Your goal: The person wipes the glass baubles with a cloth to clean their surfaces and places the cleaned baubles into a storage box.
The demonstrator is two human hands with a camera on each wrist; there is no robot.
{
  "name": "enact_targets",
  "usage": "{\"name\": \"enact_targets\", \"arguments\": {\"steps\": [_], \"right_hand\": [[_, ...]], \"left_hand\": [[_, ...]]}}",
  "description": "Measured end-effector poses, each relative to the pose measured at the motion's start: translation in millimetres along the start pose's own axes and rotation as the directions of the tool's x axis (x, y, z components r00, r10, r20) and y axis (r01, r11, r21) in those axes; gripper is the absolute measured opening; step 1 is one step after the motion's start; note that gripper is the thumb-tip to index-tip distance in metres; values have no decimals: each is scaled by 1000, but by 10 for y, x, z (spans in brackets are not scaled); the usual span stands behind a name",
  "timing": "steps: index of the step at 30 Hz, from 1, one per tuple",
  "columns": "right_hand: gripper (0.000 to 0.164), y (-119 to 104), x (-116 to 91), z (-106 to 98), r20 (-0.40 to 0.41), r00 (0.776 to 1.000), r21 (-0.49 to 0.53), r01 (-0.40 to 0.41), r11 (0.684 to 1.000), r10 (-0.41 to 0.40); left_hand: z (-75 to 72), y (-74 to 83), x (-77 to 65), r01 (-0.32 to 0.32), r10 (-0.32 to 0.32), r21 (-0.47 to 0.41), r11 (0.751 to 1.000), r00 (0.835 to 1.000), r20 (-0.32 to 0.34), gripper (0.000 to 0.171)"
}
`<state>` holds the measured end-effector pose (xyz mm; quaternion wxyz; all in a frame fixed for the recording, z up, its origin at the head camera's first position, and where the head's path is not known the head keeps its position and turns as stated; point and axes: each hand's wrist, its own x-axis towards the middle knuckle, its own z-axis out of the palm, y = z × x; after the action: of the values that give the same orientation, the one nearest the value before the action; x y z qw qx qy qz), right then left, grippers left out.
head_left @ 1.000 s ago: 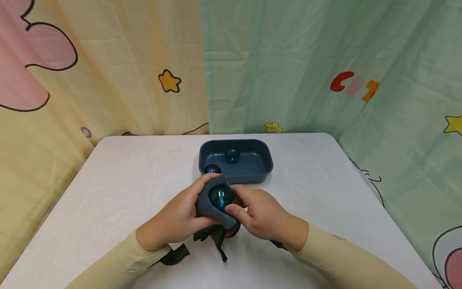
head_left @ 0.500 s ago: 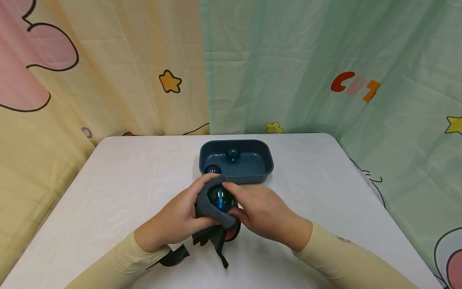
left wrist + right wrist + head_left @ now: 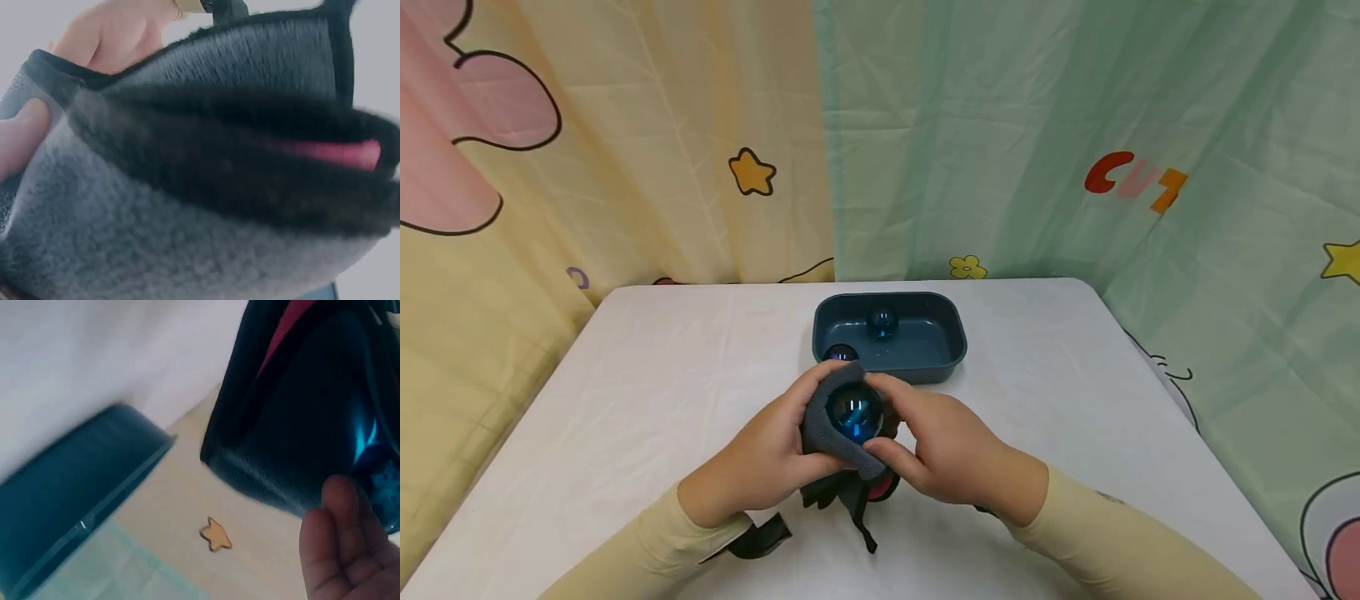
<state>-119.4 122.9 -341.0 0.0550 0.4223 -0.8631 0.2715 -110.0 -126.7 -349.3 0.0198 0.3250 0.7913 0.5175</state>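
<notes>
A glossy dark blue ball (image 3: 854, 411) sits between both hands, partly wrapped in a grey cloth (image 3: 822, 433) with black edging. My left hand (image 3: 760, 458) grips the cloth from the left, its thumb below the ball. On the other side my right hand (image 3: 951, 442) holds the ball, fingers at its upper right and thumb at its lower right. The left wrist view is filled by the cloth's fleecy side (image 3: 137, 219), with a pink strip (image 3: 344, 153) in a fold. In the right wrist view, fingertips (image 3: 340, 500) lie against the ball (image 3: 384, 484).
Just beyond the hands, a dark blue-grey rectangular tub (image 3: 955, 367) stands on the white-covered table (image 3: 647, 383). Two more shiny balls are in it, one near the middle (image 3: 882, 322), one at the front left (image 3: 841, 353). Printed curtains (image 3: 925, 125) hang behind the table.
My right thumb and fingers have shifted their hold on the ball, moving away and coming back to it. The cloth and ball have moved slightly left; the tub stays put.
</notes>
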Motion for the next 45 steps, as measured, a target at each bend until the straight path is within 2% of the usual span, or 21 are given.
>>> {"name": "enact_targets", "arguments": {"steps": [3,6,9,11,13,15,16,17,19,21,22,24,26,28,30,32,34,36,40,45], "right_hand": [[66,-15,6,-30,-31,993,-157,104,982,-110],[66,-7,17,-33,-75,975,-301,178,937,-209],[64,17,14,-27,-113,956,-371,214,904,-272],[63,27,10,-25,-111,958,-361,208,909,-263],[61,39,-2,-18,-77,977,-297,166,940,-197],[53,53,-12,-1,-11,996,-141,82,987,-85],[47,62,-15,14,26,999,-41,29,999,-28],[40,69,-17,28,61,998,51,-29,998,26],[28,89,-14,60,124,986,235,-142,962,116],[25,96,-4,82,153,975,322,-205,924,163],[26,93,3,86,151,973,314,-217,924,177],[26,71,11,80,123,977,233,-201,952,176],[29,34,16,50,76,988,94,-141,986,134],[41,-3,14,14,34,998,-47,-56,997,58],[55,-21,10,-13,0,999,-152,47,987,-47],[64,-24,3,-22,-23,989,-226,138,964,-147],[66,-17,1,-13,-56,973,-293,200,935,-226],[67,-8,0,0,-86,958,-336,229,914,-272],[64,-6,-7,2,-100,955,-351,229,908,-279],[61,-9,-31,-7,-42,985,-290,150,945,-170]], "left_hand": [[-21,13,-1,7,-7,-16,1000,1000,-5,93],[-23,25,3,11,-11,-40,999,1000,14,93],[-15,39,12,9,-8,-29,1000,1000,26,92],[-7,46,15,13,-13,-4,1000,999,31,91],[2,51,14,20,-21,34,999,999,36,90],[16,51,10,30,-33,73,997,999,40,91],[24,50,7,35,-38,93,995,998,40,91],[33,46,5,39,-44,115,993,998,39,92],[50,36,-1,46,-52,150,988,998,34,93],[62,23,-3,51,-56,166,985,998,29,93],[64,18,-5,50,-55,160,986,998,26,94],[60,8,-5,37,-40,135,990,999,20,93],[49,2,-2,21,-22,94,995,1000,17,92],[32,-9,-4,3,-3,56,998,1000,12,91],[19,-17,-9,-3,3,25,1000,1000,11,90],[7,-14,-19,4,-4,4,1000,1000,8,91],[2,-5,-23,8,-8,-22,1000,1000,15,90],[2,13,-22,11,-10,-29,1000,1000,19,90],[11,32,-21,11,-11,-13,1000,999,35,89],[22,37,-22,13,-14,35,999,999,40,90]]}}
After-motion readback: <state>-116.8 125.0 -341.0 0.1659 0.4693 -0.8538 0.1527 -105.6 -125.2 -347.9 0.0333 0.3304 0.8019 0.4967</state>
